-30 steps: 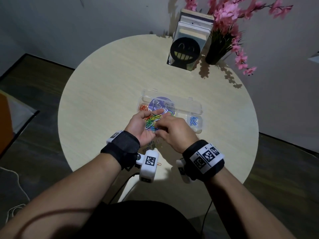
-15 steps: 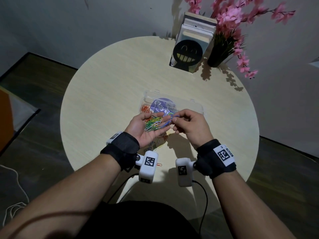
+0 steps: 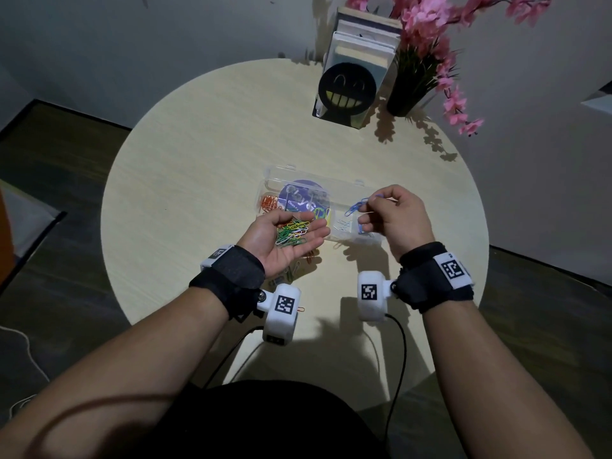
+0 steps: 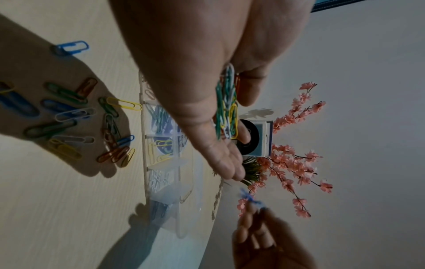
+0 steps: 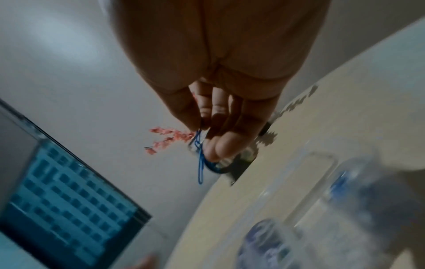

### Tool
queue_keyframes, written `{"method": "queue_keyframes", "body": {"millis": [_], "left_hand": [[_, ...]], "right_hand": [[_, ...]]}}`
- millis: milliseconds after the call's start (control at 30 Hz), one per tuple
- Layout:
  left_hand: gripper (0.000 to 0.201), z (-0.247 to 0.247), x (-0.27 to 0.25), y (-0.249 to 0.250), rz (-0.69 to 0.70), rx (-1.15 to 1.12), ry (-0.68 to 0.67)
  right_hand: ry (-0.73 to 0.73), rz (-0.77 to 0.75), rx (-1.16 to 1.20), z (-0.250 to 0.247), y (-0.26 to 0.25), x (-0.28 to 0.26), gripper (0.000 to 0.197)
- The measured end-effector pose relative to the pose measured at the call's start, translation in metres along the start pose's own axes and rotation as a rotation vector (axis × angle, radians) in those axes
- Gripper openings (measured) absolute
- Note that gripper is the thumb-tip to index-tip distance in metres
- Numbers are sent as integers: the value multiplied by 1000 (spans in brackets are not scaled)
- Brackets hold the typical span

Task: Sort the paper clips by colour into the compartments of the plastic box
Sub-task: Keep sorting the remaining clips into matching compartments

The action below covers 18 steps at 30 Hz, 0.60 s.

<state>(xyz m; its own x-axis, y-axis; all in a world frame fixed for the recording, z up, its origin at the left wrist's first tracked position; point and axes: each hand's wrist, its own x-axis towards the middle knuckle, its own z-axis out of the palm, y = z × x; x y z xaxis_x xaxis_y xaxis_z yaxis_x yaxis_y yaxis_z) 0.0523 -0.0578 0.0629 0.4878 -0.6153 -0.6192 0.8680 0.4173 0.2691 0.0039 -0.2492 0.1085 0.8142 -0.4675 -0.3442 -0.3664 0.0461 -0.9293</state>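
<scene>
Above the near edge of the plastic box (image 3: 344,188), I see the left hand (image 3: 284,241) held palm up, fingers straight and relaxed, cupping a loose heap of paper clips (image 3: 293,234) in green, yellow and white. Right of that hand, over the box's right end, the right hand (image 3: 392,217) is raised with its back toward me; thumb and forefinger pinch a blue paper clip (image 3: 356,206), which hangs down toward the box, while the other fingers curl loosely inward. In the right wrist view I see the same thin blue wire loop (image 5: 200,163) dangling from the fingertips (image 5: 220,145), though the frame is blurred.

The box is clear, thin-walled and rectangular, divided into small compartments; orange clips (image 3: 269,203) lie at its left end, and a round purple label (image 3: 303,198) shows through the base. Nearer me than the box, scattered clips (image 4: 69,116) of coated bent wire lie on the round table (image 3: 198,154), whose pale surface shows a fine wood grain. Beyond the box stand a black smiling-face bookend (image 3: 346,89) and a vase of pink flowers (image 3: 427,38).
</scene>
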Motion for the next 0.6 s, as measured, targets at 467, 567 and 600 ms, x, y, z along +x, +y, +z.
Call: {"method": "queue_keyframes", "body": {"millis": [467, 567, 600], "left_hand": [[35, 0, 6, 0, 9, -4, 21], [37, 2, 5, 0, 6, 13, 19], [37, 3, 5, -1, 4, 22, 16]], "right_hand": [[161, 126, -652, -37, 38, 47, 10], [159, 51, -632, -35, 30, 36, 13], [139, 20, -617, -32, 26, 31, 14]]}}
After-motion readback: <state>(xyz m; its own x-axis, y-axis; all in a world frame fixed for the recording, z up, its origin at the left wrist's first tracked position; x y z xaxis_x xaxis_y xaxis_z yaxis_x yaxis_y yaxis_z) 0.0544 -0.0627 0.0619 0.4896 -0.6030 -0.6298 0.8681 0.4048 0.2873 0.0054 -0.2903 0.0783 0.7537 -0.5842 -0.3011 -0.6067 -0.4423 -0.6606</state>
